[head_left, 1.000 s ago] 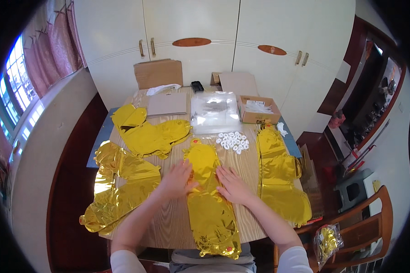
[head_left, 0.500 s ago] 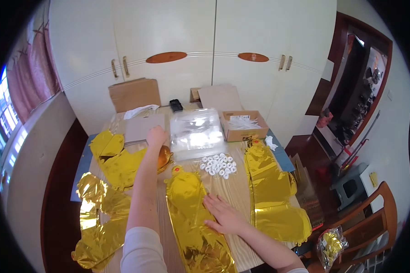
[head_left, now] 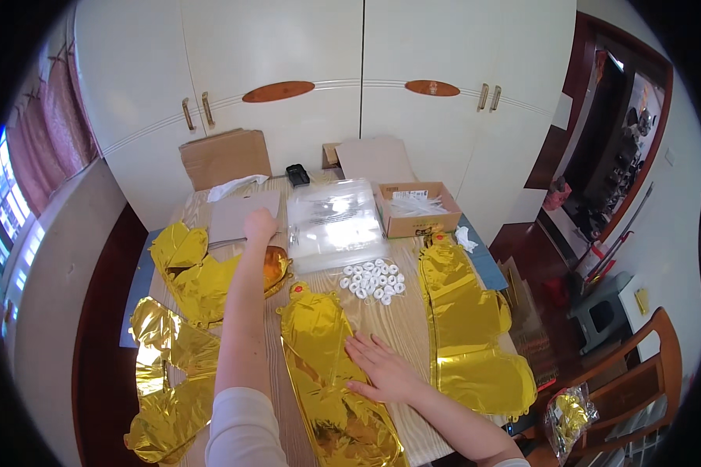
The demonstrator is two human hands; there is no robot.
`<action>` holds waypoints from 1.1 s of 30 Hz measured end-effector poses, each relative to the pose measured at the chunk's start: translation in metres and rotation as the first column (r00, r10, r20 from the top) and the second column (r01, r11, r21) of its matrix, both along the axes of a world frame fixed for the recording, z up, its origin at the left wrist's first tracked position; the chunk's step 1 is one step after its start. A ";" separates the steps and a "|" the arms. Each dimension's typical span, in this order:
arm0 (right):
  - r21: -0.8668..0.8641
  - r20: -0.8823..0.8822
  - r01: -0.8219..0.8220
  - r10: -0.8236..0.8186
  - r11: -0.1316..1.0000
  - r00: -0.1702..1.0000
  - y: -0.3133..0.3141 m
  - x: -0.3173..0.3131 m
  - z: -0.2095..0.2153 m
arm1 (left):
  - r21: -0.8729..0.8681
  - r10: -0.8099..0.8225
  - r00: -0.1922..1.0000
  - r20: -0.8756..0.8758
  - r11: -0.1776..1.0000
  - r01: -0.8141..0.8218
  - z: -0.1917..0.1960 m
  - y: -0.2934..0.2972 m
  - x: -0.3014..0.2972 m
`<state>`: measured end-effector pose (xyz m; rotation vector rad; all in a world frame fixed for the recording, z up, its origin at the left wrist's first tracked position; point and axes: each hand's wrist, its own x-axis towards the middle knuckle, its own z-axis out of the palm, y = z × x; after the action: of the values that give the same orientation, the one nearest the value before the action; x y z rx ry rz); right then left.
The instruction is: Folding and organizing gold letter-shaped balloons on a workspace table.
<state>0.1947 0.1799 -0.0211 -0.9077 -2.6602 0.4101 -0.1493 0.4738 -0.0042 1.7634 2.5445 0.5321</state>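
Note:
My left hand (head_left: 260, 225) reaches far forward over a grey card sheet (head_left: 227, 216). Its fingers are curled down onto the sheet's right part, and what they grip, if anything, is hidden. My right hand (head_left: 383, 372) lies flat, fingers stretched out, on the right edge of a long, uninflated gold foil balloon (head_left: 317, 331) with a red spot at its top. Beneath my left forearm lies another gold foil balloon (head_left: 210, 284), its rounded end showing on the right of the arm. Small white rings (head_left: 374, 282) sit in a cluster just beyond the middle balloon.
Gold foil balloons also lie at the near left (head_left: 167, 381) and the right (head_left: 467, 335). Behind are a stack of clear plastic bags (head_left: 331, 222), a cardboard box (head_left: 420, 226) of thin white strips and a black device (head_left: 297, 175). A wooden chair (head_left: 662, 366) stands right.
The whole view has shifted slightly. My left hand stays over the grey card sheet, and my right hand remains flat on the middle balloon.

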 end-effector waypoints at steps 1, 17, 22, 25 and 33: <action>-0.004 -0.007 -0.001 0.001 1.000 1.000 0.000 0.000 0.000 | 0.039 -0.002 1.000 -0.002 0.999 0.002 0.000 0.001 -0.004; -0.467 -0.700 -0.071 -0.320 0.881 0.638 -0.002 -0.008 0.007 | 0.121 -0.252 0.240 -0.938 0.411 0.904 0.118 -0.310 0.113; -0.854 -0.520 -0.302 -0.695 0.423 0.497 -0.013 -0.038 0.052 | 0.039 -0.579 0.244 -0.778 0.343 0.938 0.081 -0.394 0.158; -0.820 -0.564 -0.274 -0.630 0.502 0.534 -0.012 -0.028 0.050 | 0.214 -0.834 0.356 -0.422 0.290 0.933 0.094 -0.408 0.156; -0.748 -0.513 -0.013 -0.566 0.663 0.645 -0.002 0.001 -0.022 | 0.092 -0.763 0.635 0.119 0.645 0.758 0.013 -0.385 0.076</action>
<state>0.1959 0.1776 -0.0433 -1.0606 -1.5285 1.4296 -0.0733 0.0886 0.0092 2.4401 1.4401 0.6067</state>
